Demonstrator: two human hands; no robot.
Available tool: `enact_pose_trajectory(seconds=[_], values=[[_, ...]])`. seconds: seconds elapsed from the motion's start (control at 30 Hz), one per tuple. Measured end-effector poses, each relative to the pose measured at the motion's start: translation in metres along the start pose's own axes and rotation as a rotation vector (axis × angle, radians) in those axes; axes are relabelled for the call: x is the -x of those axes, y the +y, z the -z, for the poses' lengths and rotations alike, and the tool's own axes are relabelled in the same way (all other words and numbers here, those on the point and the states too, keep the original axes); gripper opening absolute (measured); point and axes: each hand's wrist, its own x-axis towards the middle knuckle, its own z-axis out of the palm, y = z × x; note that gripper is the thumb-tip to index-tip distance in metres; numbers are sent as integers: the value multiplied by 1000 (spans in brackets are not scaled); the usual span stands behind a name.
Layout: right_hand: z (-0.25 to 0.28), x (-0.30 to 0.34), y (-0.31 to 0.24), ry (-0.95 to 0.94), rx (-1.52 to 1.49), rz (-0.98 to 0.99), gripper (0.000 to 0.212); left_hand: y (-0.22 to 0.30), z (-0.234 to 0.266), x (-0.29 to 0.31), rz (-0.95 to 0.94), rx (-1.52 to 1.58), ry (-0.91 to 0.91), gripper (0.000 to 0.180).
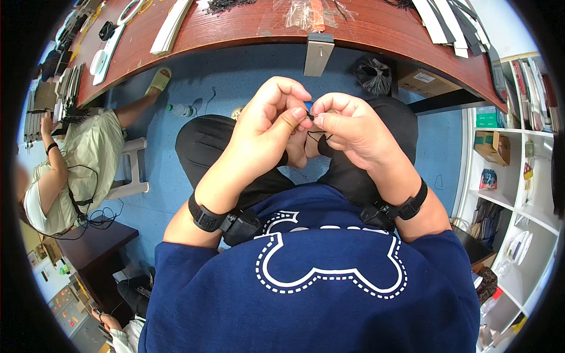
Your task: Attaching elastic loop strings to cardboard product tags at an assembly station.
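Above my lap, my left hand point(259, 129) and my right hand point(356, 126) meet fingertip to fingertip. Both pinch a small dark piece point(311, 116), too small to make out its kind. A thin black cord point(318, 139) loops down below my right fingers. Between the hands shows a bit of blue point(308, 105), partly hidden by the fingers.
The reddish-brown table point(247, 50) ahead holds clear plastic bags point(297, 15), white strips point(172, 26) and black-and-white strips point(441, 23). A white shelf point(500, 197) stands right. At left, another person point(88, 170) sits on a stool point(135, 170). A bottle point(181, 110) lies on the floor.
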Motion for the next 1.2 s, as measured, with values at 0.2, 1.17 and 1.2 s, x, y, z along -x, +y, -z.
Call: enact_pose_trajectory(seconds=[0.2,1.17,1.2], values=[[3,-3,5,23,160,29,11,-6,2,2,-77,-70,37,12],[20,-39,-9,143,181,467,12,-99,30,-36,229,-154,-54,4],[19,-40,-8,171,245,488,12,-98,29,-37,230,-161,-61,5]])
